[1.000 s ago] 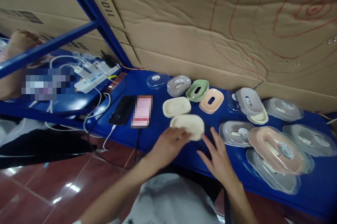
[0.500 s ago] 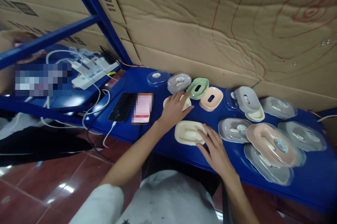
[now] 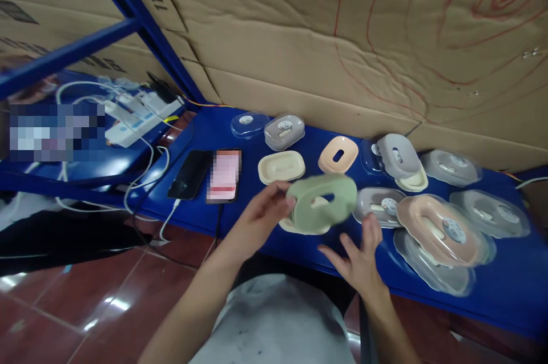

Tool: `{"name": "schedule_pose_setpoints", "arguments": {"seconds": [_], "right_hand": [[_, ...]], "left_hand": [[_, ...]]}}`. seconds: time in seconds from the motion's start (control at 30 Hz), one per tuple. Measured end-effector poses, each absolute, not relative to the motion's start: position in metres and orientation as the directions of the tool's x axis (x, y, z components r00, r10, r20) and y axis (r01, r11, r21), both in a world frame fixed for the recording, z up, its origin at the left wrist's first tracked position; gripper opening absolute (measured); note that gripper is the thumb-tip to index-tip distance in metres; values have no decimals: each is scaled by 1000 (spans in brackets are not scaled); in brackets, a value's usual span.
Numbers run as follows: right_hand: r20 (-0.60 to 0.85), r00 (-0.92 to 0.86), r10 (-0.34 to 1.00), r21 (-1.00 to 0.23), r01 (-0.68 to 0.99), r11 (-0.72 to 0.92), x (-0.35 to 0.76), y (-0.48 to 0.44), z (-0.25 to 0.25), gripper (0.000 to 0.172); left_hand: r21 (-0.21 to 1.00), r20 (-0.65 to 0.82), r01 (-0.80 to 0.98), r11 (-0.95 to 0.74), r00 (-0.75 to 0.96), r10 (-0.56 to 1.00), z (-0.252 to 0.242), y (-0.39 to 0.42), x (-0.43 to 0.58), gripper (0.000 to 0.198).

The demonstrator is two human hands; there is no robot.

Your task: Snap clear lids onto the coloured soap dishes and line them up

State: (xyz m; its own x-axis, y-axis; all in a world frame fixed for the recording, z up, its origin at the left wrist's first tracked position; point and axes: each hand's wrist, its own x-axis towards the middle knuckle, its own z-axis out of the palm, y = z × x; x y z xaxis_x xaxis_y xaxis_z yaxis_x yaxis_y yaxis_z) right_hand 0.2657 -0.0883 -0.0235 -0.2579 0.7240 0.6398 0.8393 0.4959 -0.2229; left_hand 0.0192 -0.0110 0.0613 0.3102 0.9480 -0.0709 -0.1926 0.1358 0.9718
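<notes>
My left hand (image 3: 268,210) grips the left end of a green soap dish tray (image 3: 308,210) with an oval slot, holding it raised above the table. Beneath it a cream soap dish base (image 3: 289,228) is mostly covered. Just right of the green tray, my right hand (image 3: 358,253) hovers with fingers apart, touching nothing that I can see. Another cream base (image 3: 281,167) lies behind my left hand. A peach tray (image 3: 338,154) with a slot sits farther back, beside a grey dish under a clear lid (image 3: 285,131).
Lidded grey and peach dishes (image 3: 440,230) crowd the right side of the blue table (image 3: 505,295). Two phones (image 3: 223,177) lie at left, one with a white cable. A power strip (image 3: 143,124) and a blue frame post stand farther left. Cardboard (image 3: 291,39) walls the back.
My left hand has picked up the green tray from the back row and brought it over the near cream base. My right hand has let go of that base and moved right.
</notes>
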Motion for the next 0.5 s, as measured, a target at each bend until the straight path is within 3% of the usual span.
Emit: {"name": "schedule_pose_setpoints", "arguments": {"seconds": [0.1,0.2,0.27,0.33,0.4,0.5], "right_hand": [[521,-400,754,-280,754,594,267,-85,-18,76],[485,-442,755,-339,700,628,266,-79,-14,59],[493,-424,759,-335,713,616,263,-77,-12,52],[492,-396,775,-317,748,583,257,-74,-9,47],[478,-379,793,-305,775,554,249,-73,-6,41],[425,-410,807,-295,780,552,236,-71,-5,34]], "left_hand": [[864,-294,-293,410,369,882,40,-35,16,47],[882,-340,-229,411,295,893,22,-39,14,59],[971,-222,-61,233,154,963,17,-38,10,61],[973,11,230,-25,62,998,18,-38,4,58],[835,175,493,-244,182,968,19,-39,-3,59],[614,167,649,-449,450,877,12,-41,-11,65]]}}
